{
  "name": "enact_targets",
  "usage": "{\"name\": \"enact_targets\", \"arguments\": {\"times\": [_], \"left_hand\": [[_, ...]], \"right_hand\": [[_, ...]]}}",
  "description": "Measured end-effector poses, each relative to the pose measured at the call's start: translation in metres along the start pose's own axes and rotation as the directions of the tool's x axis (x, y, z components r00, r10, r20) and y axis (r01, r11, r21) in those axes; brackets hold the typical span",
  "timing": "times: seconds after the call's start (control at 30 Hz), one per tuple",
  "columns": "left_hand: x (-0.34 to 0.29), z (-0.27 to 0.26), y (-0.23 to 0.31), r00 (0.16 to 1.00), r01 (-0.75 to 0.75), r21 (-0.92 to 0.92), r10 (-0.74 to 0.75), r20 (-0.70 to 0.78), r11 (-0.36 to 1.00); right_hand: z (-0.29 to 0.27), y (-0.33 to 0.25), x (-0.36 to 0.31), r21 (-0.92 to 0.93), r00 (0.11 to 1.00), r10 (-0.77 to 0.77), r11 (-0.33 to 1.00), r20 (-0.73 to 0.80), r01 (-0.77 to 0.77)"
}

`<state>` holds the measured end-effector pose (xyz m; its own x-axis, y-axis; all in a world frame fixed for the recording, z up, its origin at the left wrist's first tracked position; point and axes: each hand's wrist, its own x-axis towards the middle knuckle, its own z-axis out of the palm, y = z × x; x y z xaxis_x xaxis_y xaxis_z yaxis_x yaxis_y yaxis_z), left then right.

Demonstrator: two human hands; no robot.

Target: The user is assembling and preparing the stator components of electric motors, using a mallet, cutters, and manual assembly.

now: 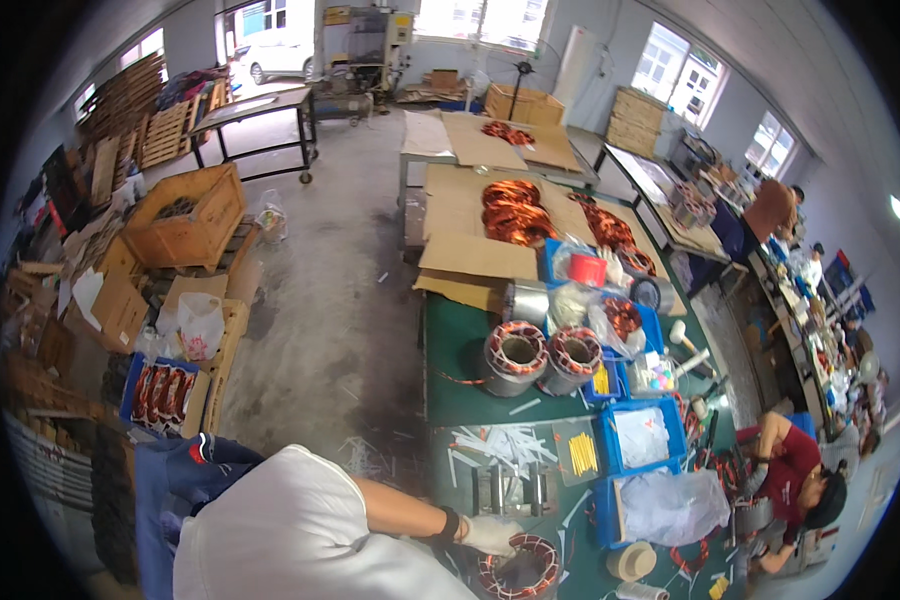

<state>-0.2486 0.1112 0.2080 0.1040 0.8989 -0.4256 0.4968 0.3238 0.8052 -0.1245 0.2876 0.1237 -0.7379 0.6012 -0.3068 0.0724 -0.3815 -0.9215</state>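
Note:
My left hand (490, 535), in a whitish glove with a dark band at the wrist, reaches in from the lower left. Its fingers close on the upper left rim of a motor stator (553, 568) wound with copper wire, at the bottom of the view. Just above the hand, a metal holder with upright plates (510, 490) stands on the green table (460, 400). White insulation strips (500, 443) lie heaped behind it, beside a bundle of yellow strips (582, 453). My right hand does not show.
Two more wound stators (516, 360) stand farther back. Blue bins (670, 425) line the right side, one under a clear plastic bag (675, 505). Copper coils (515, 212) lie on cardboard beyond. A co-worker in a dark red shirt (785, 470) bends at the right. Wooden crates (192, 215) stand left.

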Motion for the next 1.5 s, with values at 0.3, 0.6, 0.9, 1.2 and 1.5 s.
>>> {"name": "enact_targets", "arguments": {"times": [0.3,0.6,0.9,1.2,1.5], "left_hand": [[-0.072,-0.059,-0.058,0.949,-0.037,-0.139,-0.009,-0.314,0.99],[-0.188,-0.165,-0.166,0.835,-0.012,-0.431,-0.229,-0.501,0.902],[-0.302,-0.3,-0.32,0.611,0.188,-0.56,-0.542,-0.577,0.807],[-0.364,-0.4,-0.435,0.33,-0.071,-0.742,-0.686,-0.648,0.667],[-0.387,-0.585,-0.535,0.184,-0.283,-0.806,-0.795,-0.578,0.52]], "right_hand": [[0.114,-0.042,0.023,-0.061,0.987,0.06,0.997,0.146,-0.052],[0.286,-0.054,0.098,-0.083,0.963,0.119,0.991,0.242,-0.102],[0.489,-0.037,0.201,-0.048,0.908,0.273,0.961,0.318,-0.272],[0.668,-0.014,0.323,-0.331,0.865,0.38,0.904,0.328,-0.272],[0.828,0.032,0.547,-0.485,0.808,0.415,0.854,0.419,-0.187]]}}
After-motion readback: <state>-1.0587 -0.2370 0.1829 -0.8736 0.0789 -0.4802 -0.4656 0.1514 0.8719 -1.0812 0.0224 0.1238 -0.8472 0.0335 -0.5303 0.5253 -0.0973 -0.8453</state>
